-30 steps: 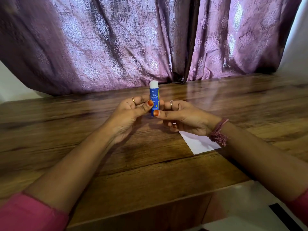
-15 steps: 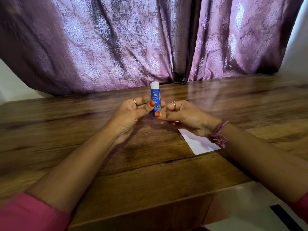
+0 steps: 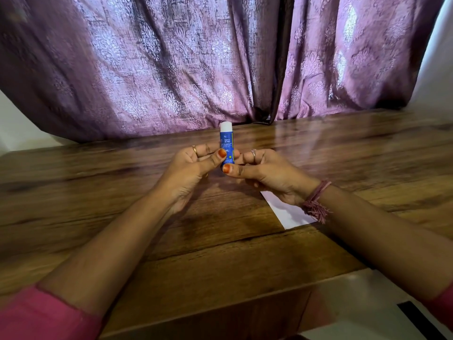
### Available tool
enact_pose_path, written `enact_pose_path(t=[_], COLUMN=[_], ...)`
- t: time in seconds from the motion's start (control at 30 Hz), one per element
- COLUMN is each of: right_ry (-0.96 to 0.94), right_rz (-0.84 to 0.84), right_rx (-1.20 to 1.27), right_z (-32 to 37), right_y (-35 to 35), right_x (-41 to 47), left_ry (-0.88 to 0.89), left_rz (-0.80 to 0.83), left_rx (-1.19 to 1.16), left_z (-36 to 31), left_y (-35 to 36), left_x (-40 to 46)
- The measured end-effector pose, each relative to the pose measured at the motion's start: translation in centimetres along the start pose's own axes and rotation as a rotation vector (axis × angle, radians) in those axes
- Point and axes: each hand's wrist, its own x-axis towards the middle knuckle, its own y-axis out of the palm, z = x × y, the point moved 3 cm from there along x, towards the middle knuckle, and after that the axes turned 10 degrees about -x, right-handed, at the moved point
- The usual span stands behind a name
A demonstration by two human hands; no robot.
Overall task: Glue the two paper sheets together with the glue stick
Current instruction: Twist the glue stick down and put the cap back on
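Note:
A blue glue stick (image 3: 226, 141) with a white cap on top stands upright between both hands above the wooden table (image 3: 147, 241). My left hand (image 3: 193, 168) pinches the tube's middle with thumb and fingers. My right hand (image 3: 267, 173) holds its lower end, thumb across the base. A white paper sheet (image 3: 284, 212) lies flat on the table under my right wrist, mostly hidden by the hand and forearm. I cannot tell whether it is one sheet or two.
Purple patterned curtains (image 3: 196, 65) hang along the table's far edge. The table's near edge (image 3: 220, 312) runs across the bottom, with a pale floor and a dark strip (image 3: 416, 317) below at the right.
The glue stick and both hands have stayed nearly in place, drifting very slightly lower in view. The grip looks the same.

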Motion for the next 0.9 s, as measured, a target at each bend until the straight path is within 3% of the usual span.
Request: enact_pose_path(t=[0.23, 0.33, 0.43, 0.5, 0.6, 0.77, 0.9], right_ry=[0.029, 0.024, 0.057, 0.1, 0.159, 0.201, 0.209], right_rz=[0.024, 0.048, 0.056, 0.049, 0.037, 0.045, 0.05], right_rx=[-0.01, 0.001, 0.004, -0.005, -0.028, -0.035, -0.028], right_z=[-0.4, -0.6, -1.0, -1.2, -1.5, -1.7, -1.7], right_y=[-0.2, -0.1, -0.2, -0.4, -0.6, -0.6, -0.6], right_x=[0.2, 0.3, 0.5, 0.5, 0.6, 0.7, 0.8], left_ry=[-0.042, -0.042, 0.065, 0.118, 0.142, 0.073, 0.068], left_rz=[-0.033, -0.108, -0.236, -0.345, -0.433, -0.298, -0.09], left_rx=[-0.05, -0.042, -0.027, 0.07, 0.471, 0.741, 1.034], left_z=[0.2, -0.4, -1.5, -1.6, -1.0, 1.3, 2.4], left_y=[-0.3, -1.6, -3.5, -5.2, -7.4, -8.2, -8.1], left_x=[0.0, 0.4, 0.9, 1.2, 1.6, 2.4, 2.9])
